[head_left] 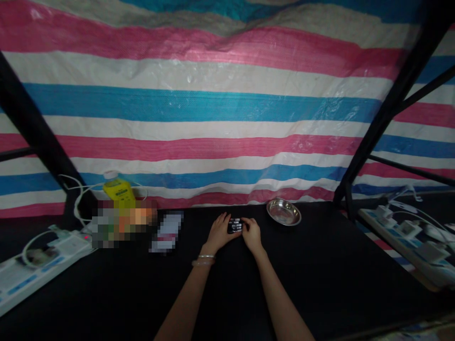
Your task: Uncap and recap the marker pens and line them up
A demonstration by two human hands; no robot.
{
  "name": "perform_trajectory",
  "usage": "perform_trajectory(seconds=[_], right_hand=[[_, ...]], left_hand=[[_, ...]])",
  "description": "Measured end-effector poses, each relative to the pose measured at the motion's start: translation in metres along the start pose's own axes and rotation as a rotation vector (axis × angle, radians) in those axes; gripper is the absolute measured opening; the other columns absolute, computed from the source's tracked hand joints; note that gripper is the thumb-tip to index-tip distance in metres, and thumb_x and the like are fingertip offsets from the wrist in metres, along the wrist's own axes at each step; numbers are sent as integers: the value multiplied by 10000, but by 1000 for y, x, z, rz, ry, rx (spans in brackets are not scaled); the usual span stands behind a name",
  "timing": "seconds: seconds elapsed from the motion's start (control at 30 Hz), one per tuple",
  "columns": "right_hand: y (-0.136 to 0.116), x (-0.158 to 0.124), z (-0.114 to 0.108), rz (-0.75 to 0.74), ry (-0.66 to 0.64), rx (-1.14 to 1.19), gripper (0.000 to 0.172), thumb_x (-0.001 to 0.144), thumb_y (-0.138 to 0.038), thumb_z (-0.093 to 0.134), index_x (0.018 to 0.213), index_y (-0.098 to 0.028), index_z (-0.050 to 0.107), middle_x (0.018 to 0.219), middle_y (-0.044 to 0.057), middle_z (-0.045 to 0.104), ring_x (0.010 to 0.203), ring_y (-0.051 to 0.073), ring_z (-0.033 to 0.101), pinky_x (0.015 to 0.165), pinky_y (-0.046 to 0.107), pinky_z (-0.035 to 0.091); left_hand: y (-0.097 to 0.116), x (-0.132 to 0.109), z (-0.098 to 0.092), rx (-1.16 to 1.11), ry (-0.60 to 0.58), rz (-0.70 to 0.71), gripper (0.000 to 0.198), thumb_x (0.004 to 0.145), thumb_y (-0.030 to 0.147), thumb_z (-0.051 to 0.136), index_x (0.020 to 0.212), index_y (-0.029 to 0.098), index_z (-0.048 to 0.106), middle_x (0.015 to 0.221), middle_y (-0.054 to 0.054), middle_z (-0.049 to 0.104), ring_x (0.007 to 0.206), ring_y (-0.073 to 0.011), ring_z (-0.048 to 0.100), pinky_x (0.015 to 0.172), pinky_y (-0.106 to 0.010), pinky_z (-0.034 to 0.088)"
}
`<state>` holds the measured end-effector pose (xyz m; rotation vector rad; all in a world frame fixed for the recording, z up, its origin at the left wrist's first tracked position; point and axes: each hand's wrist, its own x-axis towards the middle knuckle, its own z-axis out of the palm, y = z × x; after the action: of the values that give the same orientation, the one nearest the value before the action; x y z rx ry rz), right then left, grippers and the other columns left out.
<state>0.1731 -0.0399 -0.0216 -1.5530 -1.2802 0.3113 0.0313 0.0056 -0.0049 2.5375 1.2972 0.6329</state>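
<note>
Several small black cylinders with pale, shiny marks, which look like batteries (235,226), lie side by side in a compact group on the black tabletop. My left hand (219,233) curves around their left side, its fingers above and its thumb along the near edge. At the right end, the bent fingers of my right hand (251,233) press against the group. Both hands rest low over the table and nearly meet. Fine print on the batteries is too small to read. A round shiny metal dish (283,212) stands to the right of my right hand.
Left of my hands lie a blurred, phone-shaped item (167,233) and a blurred colourful packet (122,222), with a yellow bottle (119,188) behind. Power strips with cables stand at left (46,258) and right (401,237). Black metal posts and a striped sheet (213,104) bound the table.
</note>
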Motion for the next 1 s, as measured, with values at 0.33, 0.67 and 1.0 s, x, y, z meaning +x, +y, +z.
perform_trajectory(seconds=[0.33, 0.67, 1.0], right_hand=[[-2, -10, -24, -121, -193, 58, 309, 608, -64, 541, 876, -217, 572, 836, -6, 442, 674, 124, 468, 625, 250, 433], [-18, -12, -23, -8, -244, 303, 108, 662, -278, 677, 727, -196, 649, 742, -3, 517, 622, 113, 468, 590, 251, 389], [-40, -17, -15, 695, -384, 1233, 277, 594, -335, 773, 703, -152, 596, 555, -37, 525, 396, 25, 369, 325, 145, 209]], left_hand=[[-15, -1, 1, -628, 337, -159, 483, 761, 460, 565, 1140, 161, 543, 1220, -125, 551, 1157, -233, 499, 1011, -400, 357], [-12, -13, -16, -668, 673, -340, 330, 832, 432, 451, 963, 161, 587, 927, -90, 627, 874, -214, 598, 803, -362, 469], [24, -29, -27, -414, 562, 7, 448, 860, 341, 466, 1273, 184, 389, 983, -70, 605, 837, -170, 582, 833, -339, 457]])
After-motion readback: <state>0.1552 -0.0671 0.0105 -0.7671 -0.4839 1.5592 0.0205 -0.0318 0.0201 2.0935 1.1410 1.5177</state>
